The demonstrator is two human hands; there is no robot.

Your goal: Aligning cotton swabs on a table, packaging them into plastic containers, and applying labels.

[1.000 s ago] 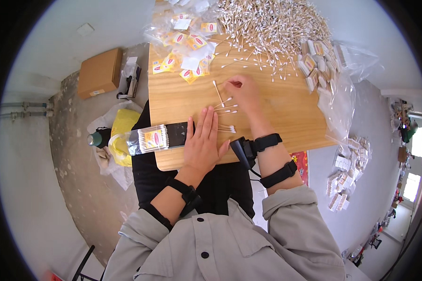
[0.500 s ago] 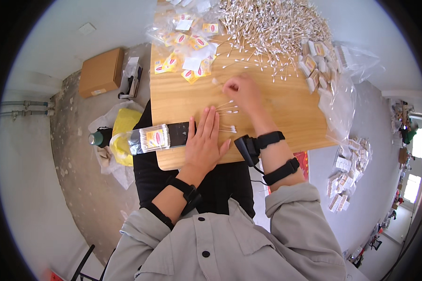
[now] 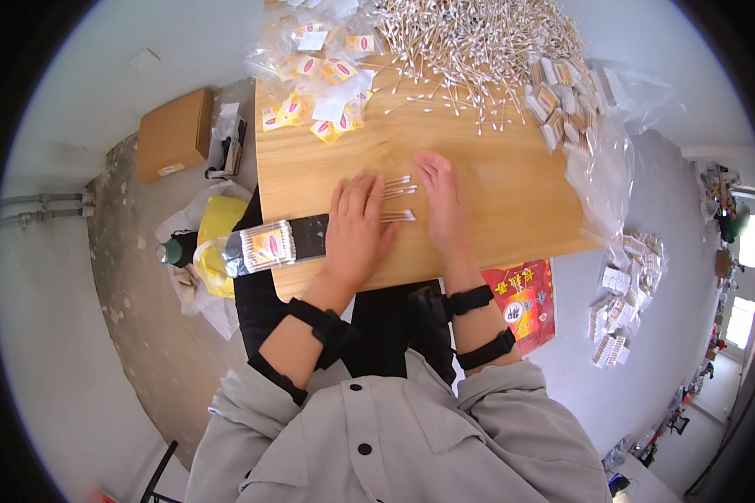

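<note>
My left hand (image 3: pixel 356 226) lies palm down on the wooden table, fingers slightly bent and spread over a small row of cotton swabs (image 3: pixel 400 191). Their white tips stick out past its thumb side; the other ends are hidden beneath it. Just right of those tips, my right hand (image 3: pixel 445 201) stands on its edge, fingers loosely extended, somewhat blurred, with nothing seen in it. Left of my left hand a dark flat strip (image 3: pixel 312 236) extends to the table edge. On it rests a clear pack of cotton swabs (image 3: pixel 267 246) with a yellow label.
A big heap of loose swabs (image 3: pixel 478 42) covers the far side of the table (image 3: pixel 512 201). Bags with yellow labels (image 3: pixel 335 71) lie far left, bundled swabs (image 3: pixel 562 105) far right. More packs (image 3: pixel 625 302) sit lower right. A cardboard box (image 3: pixel 174 134) stands on the floor.
My right hand has moved nearer and turned onto its edge beside the swab tips. The left hand's fingers are more bent, and the swabs under it lie closer together.
</note>
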